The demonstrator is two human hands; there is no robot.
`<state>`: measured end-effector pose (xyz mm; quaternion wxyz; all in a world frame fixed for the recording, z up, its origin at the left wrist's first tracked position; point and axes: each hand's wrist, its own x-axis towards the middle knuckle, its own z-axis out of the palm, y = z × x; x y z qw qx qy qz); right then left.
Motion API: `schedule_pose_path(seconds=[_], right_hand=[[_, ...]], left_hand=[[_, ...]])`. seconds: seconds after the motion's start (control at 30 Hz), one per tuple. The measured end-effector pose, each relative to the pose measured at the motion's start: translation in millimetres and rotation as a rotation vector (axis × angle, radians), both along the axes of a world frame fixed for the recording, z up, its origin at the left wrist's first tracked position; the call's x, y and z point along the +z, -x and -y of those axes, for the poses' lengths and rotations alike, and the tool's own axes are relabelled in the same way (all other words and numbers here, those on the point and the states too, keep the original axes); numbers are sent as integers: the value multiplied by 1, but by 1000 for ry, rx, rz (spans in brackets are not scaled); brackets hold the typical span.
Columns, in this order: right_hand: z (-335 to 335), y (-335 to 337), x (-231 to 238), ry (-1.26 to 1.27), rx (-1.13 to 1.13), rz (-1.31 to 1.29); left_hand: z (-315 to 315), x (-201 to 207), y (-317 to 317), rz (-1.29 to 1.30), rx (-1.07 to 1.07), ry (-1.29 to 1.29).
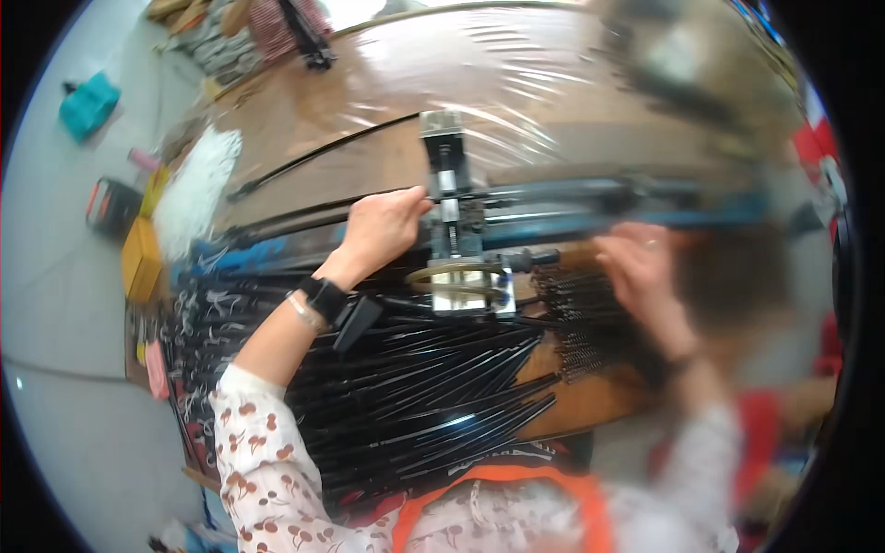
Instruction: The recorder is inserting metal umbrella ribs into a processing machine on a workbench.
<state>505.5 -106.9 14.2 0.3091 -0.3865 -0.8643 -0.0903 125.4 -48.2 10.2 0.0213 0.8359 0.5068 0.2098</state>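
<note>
My left hand (385,226) is closed in a pinch on a thin black rod (309,212), right at the left side of a metal clamping fixture (450,212). The rod runs off leftward from my fingers. To the right of the fixture, my right hand (639,265) has its fingers drawn together; blur hides what they hold, if anything. A black handle-like piece (542,259) sticks out from the fixture toward it. A yellowish tube loop (426,275) curves around the fixture's near end. Below my hands lies a wide pile of black rods (415,387).
Another black rod (323,153) slants up to the fixture's far end. White strands (198,189) and a yellow box (140,261) sit at the left edge. Clear film (387,69) covers the far tabletop. Blur covers much of the right side.
</note>
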Motion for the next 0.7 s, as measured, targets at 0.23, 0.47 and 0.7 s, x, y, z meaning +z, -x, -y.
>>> schedule_pose_path(seconds=[0.23, 0.47, 0.7], right_hand=[[10, 12, -17, 123, 44, -104], [2, 48, -46, 454, 198, -359], [-16, 7, -33, 443, -69, -60]], left_hand=[[-2, 4, -13, -44, 46, 36], [6, 8, -5, -62, 50, 1], [-22, -16, -10, -329, -137, -171]])
